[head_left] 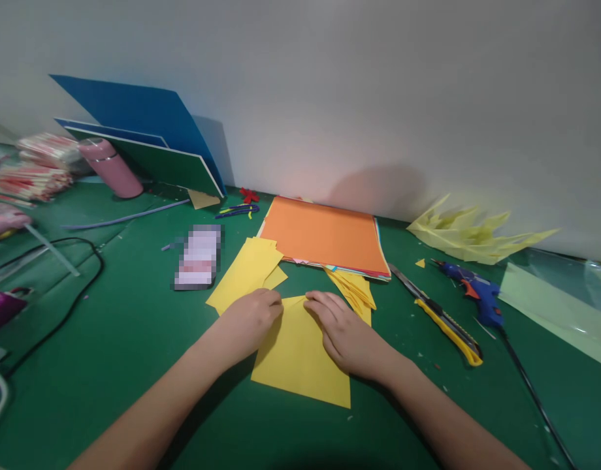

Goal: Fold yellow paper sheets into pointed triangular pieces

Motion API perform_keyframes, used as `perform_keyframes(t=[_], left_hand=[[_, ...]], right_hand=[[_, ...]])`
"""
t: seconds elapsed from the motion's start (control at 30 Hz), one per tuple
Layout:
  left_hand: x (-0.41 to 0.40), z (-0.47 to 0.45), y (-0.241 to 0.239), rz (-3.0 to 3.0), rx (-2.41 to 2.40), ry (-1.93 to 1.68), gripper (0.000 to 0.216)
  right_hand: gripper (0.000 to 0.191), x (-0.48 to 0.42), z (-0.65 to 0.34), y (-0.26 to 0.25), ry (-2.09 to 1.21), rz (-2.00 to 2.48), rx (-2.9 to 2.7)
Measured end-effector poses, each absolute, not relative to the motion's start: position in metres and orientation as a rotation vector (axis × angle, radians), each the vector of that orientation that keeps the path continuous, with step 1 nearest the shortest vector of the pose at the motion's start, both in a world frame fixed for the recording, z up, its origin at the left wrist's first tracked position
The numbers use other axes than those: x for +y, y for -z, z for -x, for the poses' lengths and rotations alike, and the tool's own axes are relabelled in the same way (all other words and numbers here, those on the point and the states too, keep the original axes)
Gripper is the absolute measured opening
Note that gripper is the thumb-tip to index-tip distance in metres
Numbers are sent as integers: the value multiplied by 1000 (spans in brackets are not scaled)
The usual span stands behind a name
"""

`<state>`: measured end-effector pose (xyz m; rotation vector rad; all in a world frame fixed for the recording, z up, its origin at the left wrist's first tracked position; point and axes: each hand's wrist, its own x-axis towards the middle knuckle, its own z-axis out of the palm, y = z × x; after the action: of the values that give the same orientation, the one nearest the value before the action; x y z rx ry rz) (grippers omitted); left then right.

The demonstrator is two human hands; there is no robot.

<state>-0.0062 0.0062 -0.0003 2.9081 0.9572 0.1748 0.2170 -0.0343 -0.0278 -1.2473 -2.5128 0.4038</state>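
Observation:
A yellow sheet of paper (305, 356) lies on the green table in front of me. My left hand (254, 320) is closed at its upper left corner, fingers curled over the edge. My right hand (342, 329) grips the upper edge near the right, its fingertips bent together at a small fold. The fingertips' undersides are hidden. Just beyond my left hand is a stack of yellow paper (246, 271). Behind my right hand lies a bunch of folded yellow paper pieces (354, 290), partly covered by the hand.
An orange sheet (324, 232) tops a paper pile at the back. A yellow utility knife (442, 320) and a blue glue gun (477, 294) with its cord lie right, near a spiky pale-yellow paper shape (477, 232). Left are a phone (198, 256), a pink bottle (112, 168) and boards (158, 163).

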Motion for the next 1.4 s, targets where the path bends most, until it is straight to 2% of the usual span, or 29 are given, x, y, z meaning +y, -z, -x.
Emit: perform_keyframes(t=[0.2, 0.43, 0.63, 0.73, 0.87, 1.13, 1.4], left_hand=[[7, 2, 3, -2958, 977, -198, 26], [8, -7, 15, -2874, 1213, -527, 17], [7, -6, 15, -2680, 1329, -533, 12], [6, -7, 16, -2621, 1365, -535, 3], [6, -7, 17, -2618, 1432, -500, 11], [7, -8, 16, -2491, 1385, -563, 10], [5, -10, 22, -2628, 940, -649, 18]], right_hand=[[56, -33, -217, 21, -442, 1208, -2587], [56, -32, -217, 19, -445, 1219, -2617], [54, -32, -218, 21, -455, 1214, -2609], [52, -33, -218, 22, -447, 1202, -2601], [44, -33, -218, 23, -410, 1175, -2553], [35, -35, -216, 25, -374, 1182, -2483], [35, -35, -218, 28, -332, 1128, -2449]])
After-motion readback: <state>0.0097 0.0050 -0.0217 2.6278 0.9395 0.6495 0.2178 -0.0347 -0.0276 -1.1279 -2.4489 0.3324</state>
